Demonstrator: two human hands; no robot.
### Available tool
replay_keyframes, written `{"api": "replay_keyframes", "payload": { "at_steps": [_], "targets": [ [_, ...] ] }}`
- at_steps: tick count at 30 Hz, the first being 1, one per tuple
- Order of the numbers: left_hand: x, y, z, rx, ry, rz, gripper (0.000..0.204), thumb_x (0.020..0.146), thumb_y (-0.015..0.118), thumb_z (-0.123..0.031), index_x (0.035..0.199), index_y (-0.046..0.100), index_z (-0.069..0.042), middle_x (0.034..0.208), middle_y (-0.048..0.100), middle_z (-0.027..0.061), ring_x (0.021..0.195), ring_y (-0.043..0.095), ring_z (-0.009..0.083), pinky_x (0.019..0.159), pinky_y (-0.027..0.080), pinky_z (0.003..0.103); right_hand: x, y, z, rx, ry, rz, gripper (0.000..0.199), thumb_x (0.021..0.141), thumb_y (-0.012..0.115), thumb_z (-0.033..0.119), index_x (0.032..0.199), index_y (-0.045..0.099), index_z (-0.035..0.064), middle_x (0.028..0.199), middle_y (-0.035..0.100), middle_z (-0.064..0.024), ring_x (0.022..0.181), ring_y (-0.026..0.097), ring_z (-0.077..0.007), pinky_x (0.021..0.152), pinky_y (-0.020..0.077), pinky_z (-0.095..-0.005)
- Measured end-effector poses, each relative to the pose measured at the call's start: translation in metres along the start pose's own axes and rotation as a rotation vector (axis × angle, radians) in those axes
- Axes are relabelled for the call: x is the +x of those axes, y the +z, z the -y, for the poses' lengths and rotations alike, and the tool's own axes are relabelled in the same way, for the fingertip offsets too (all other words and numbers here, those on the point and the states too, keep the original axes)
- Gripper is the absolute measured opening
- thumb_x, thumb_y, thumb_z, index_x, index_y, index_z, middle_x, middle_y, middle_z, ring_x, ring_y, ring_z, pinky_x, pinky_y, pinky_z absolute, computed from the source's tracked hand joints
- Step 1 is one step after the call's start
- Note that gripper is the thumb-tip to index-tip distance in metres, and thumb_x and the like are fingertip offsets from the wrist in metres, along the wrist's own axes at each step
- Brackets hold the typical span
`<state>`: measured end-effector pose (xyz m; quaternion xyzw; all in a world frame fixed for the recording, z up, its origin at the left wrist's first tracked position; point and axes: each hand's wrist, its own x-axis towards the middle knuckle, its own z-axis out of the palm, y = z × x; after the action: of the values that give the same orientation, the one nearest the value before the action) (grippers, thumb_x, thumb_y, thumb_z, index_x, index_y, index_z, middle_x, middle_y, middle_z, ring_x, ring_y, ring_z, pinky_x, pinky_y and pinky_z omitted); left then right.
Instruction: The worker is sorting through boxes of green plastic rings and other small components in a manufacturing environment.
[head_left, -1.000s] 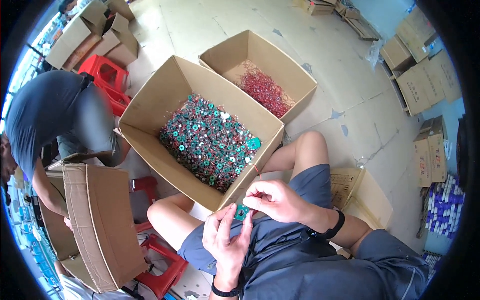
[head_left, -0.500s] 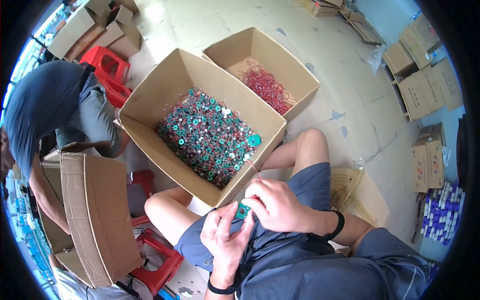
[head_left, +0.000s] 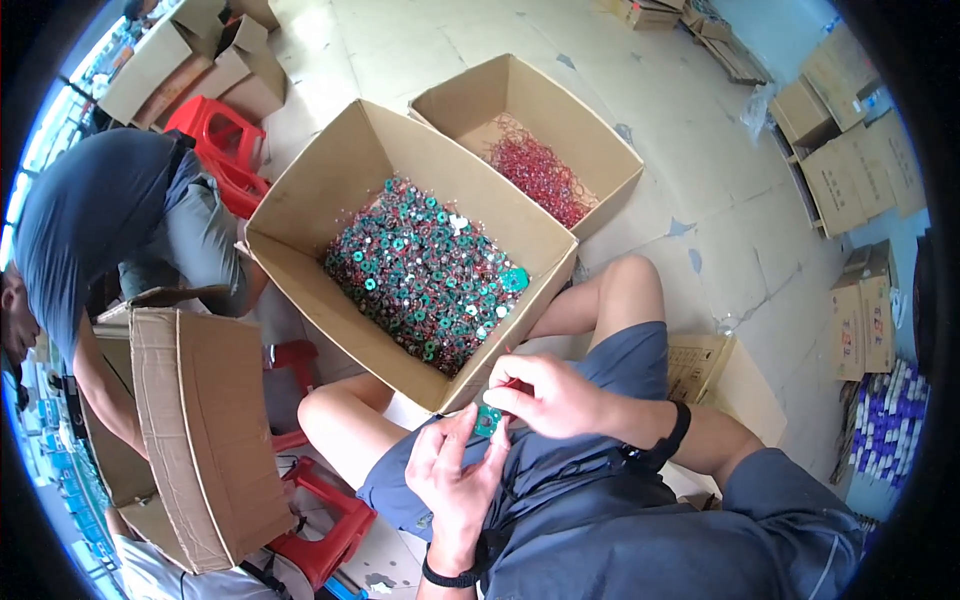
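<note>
Between the thumb and fingers of my left hand (head_left: pixel 455 470) is a small green circuit board (head_left: pixel 487 420) with a dark round part on it, held above my lap. My right hand (head_left: pixel 548 397) is pinched just above and beside the board, with a bit of red wire (head_left: pixel 517 385) showing at its fingers. Just beyond my hands stands a large open cardboard box (head_left: pixel 320 310). Inside it lies a heap of small green ring-shaped boards with red wires and white pieces (head_left: pixel 420 270).
A second cardboard box (head_left: pixel 590 140) behind holds loose red wires (head_left: pixel 540 175). At left, a person (head_left: pixel 110 220) reaches into another cardboard box (head_left: pixel 205 430). Red plastic stools (head_left: pixel 330 520) stand nearby. Stacked cartons (head_left: pixel 840 185) line the right wall.
My right hand has drawn slightly closer to the board, and the red wire that stuck out toward the box is now mostly hidden at its fingers. The left hand still holds the board.
</note>
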<state>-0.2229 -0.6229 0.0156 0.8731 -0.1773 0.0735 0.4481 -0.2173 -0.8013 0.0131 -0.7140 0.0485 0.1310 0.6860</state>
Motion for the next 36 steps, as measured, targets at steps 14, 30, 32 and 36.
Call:
{"api": "replay_keyframes", "payload": {
  "at_steps": [14,30,32,36],
  "targets": [
    [0.004,-0.002,-0.008,-0.100,0.000,-0.035,0.042,0.067,0.088,-0.006,0.106,0.074,-0.007,0.085,0.070,0.0087,0.075,0.069,0.0192,0.069,0.056,0.029,-0.001,-0.009,-0.005,0.368,0.285,0.163,0.016,0.096,0.064,0.013,0.086,0.058,0.0020,0.072,0.054,0.0003,0.064,0.051,-0.0059,0.056,0.0422,-0.0248],
    [0.004,-0.007,-0.003,-0.080,0.007,-0.036,0.040,0.067,0.088,-0.007,0.105,0.074,-0.005,0.085,0.069,0.0084,0.075,0.069,0.0201,0.068,0.055,0.030,0.004,-0.010,-0.011,0.357,0.230,0.303,0.021,0.104,0.055,0.023,0.093,0.056,0.0053,0.081,0.053,0.0032,0.070,0.049,-0.0042,0.063,0.0421,-0.0216],
    [0.004,-0.006,-0.001,-0.089,0.003,-0.038,0.040,0.067,0.088,-0.007,0.105,0.074,-0.005,0.085,0.069,0.0084,0.075,0.069,0.0202,0.068,0.055,0.030,0.001,-0.005,-0.007,0.403,0.248,0.308,0.022,0.103,0.056,0.023,0.091,0.056,0.0050,0.081,0.053,0.0025,0.070,0.049,-0.0050,0.062,0.0431,-0.0235],
    [0.002,-0.009,0.000,-0.125,-0.010,-0.029,0.040,0.067,0.088,-0.008,0.104,0.074,-0.005,0.086,0.069,0.0088,0.075,0.069,0.0206,0.068,0.056,0.030,0.003,0.005,0.004,-0.414,-0.419,-0.034,0.022,0.100,0.060,0.021,0.087,0.056,0.0030,0.075,0.056,-0.0029,0.069,0.054,-0.0092,0.061,0.0465,-0.0301]
  ]
}}
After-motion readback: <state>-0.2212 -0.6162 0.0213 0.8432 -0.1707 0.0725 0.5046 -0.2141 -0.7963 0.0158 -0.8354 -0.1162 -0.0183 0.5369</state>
